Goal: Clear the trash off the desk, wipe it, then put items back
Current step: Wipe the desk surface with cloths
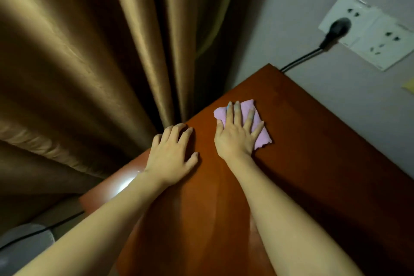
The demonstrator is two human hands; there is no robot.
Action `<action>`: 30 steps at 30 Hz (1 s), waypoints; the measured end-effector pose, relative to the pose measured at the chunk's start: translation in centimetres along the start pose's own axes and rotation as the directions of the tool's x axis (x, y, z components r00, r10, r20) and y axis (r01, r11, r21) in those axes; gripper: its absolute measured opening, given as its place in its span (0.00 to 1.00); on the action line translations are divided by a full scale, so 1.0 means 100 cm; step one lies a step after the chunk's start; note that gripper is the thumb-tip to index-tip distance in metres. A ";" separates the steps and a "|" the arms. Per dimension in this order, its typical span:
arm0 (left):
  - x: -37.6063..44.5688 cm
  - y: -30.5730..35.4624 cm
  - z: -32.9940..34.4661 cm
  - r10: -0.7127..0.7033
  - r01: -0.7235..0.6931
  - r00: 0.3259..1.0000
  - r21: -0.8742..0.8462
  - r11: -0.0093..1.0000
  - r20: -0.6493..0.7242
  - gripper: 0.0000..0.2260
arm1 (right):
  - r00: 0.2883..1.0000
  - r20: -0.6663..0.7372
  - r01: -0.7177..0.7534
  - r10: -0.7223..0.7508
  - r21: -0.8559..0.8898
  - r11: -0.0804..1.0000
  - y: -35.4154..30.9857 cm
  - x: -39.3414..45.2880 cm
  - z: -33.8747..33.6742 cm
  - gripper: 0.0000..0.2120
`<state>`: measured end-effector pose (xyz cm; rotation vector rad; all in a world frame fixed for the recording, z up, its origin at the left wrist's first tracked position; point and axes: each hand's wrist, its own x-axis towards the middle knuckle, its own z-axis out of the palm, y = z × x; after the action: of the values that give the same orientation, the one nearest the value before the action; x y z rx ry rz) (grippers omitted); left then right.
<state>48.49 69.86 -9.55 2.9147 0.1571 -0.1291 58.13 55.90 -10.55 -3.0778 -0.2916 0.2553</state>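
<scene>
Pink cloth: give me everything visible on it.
The pink cloth is a small, soft, towel-like piece in pale pink, folded or bunched into a rough rectangle with uneven edges. It lies flat on the reddish-brown desk, towards its far corner near the curtain and wall. The right hand presses on it with fingers straight and spread, covering its middle and leaving the far and right edges showing. The left hand rests on the desk, apart from it.

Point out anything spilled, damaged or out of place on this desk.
Nothing stands out. The right hand presses a pink cloth flat on the desk; the left hand rests beside it. No spill or damage shows.
</scene>
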 end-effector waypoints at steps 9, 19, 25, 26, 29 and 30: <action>-0.023 -0.026 0.005 -0.050 0.049 0.994 -0.019 0.999 -0.094 0.28 | 0.973 0.021 0.232 -0.231 -0.048 0.971 -0.057 -0.007 0.002 0.28; -0.070 0.005 0.009 -0.067 0.069 0.997 0.032 0.997 -0.040 0.29 | 0.956 0.014 0.295 -0.294 -0.040 0.955 -0.025 -0.053 0.008 0.28; -0.092 0.062 0.021 -0.006 0.006 1.000 0.028 1.000 0.003 0.29 | 0.982 0.021 0.187 -0.187 -0.023 0.982 0.040 -0.097 0.010 0.29; -0.096 0.074 0.024 0.009 -0.009 1.000 0.031 0.999 0.011 0.29 | 0.985 0.028 0.169 -0.169 -0.019 0.985 0.053 -0.106 0.010 0.29; -0.109 0.115 0.033 0.036 -0.036 0.999 0.004 0.999 0.027 0.29 | 0.993 0.033 0.109 -0.109 -0.012 0.994 0.102 -0.139 0.010 0.28; -0.114 0.130 0.036 0.048 -0.048 0.998 -0.004 0.999 0.033 0.29 | 0.996 0.037 0.079 -0.079 -0.012 0.997 0.121 -0.150 0.011 0.28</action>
<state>38.42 55.35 -9.17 2.9089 0.0815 -0.1686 45.64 41.17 -9.88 -3.0692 -0.4175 0.3085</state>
